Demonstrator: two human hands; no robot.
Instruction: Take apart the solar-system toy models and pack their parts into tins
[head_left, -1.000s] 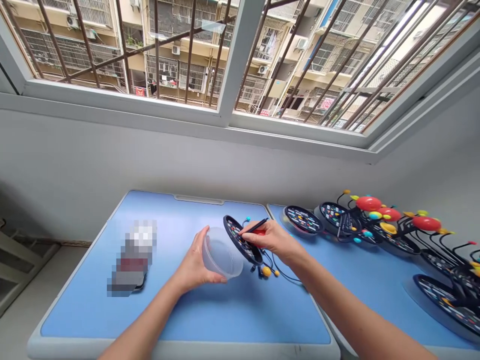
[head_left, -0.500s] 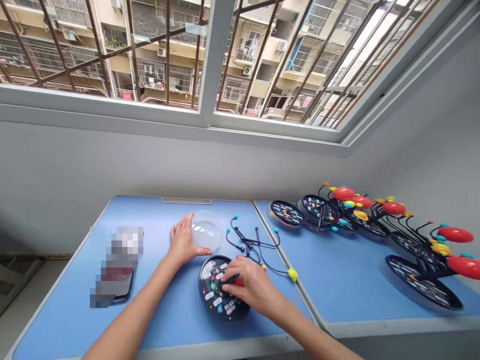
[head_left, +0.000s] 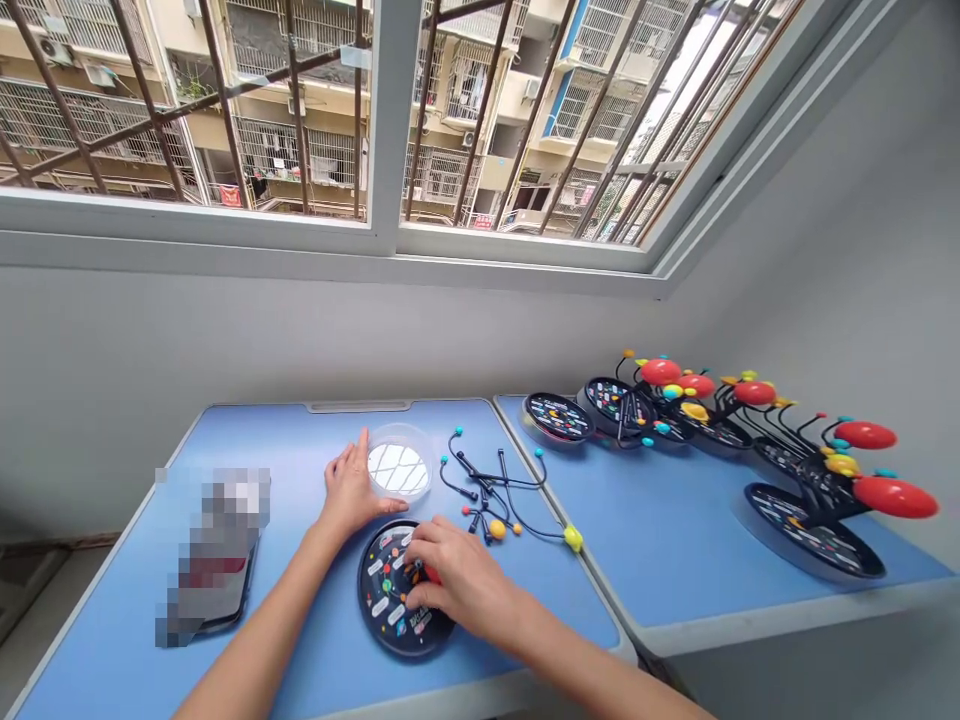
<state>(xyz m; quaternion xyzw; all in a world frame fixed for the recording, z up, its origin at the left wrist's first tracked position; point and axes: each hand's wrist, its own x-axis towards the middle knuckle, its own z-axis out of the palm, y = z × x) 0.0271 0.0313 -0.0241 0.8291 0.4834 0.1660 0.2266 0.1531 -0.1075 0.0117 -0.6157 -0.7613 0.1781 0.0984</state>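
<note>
My left hand [head_left: 352,488] lies at the left rim of a clear round plastic cover [head_left: 400,464], its thumb and fingers spread about the edge. Just in front sits a black disc-shaped base [head_left: 397,610] printed with coloured planets and white labels. Over the middle of that base, my right hand [head_left: 461,580] is closed on a part with a red ball [head_left: 432,573], mostly hidden by the fingers. Whether this part is seated in the base I cannot tell. Beyond the right hand lie loose black curved rods with small coloured balls [head_left: 491,485].
A second table to the right bears several planet models with red balls [head_left: 896,496] and a round printed base [head_left: 559,418]. On the left lies a phone [head_left: 225,590], partly blurred out. A seam [head_left: 592,570] divides the two tables; a barred window is behind.
The view has swung, so the scene sits further left. A black piece that showed in my right fingers is now hidden beneath them. My left hand stays by the clear cover.
</note>
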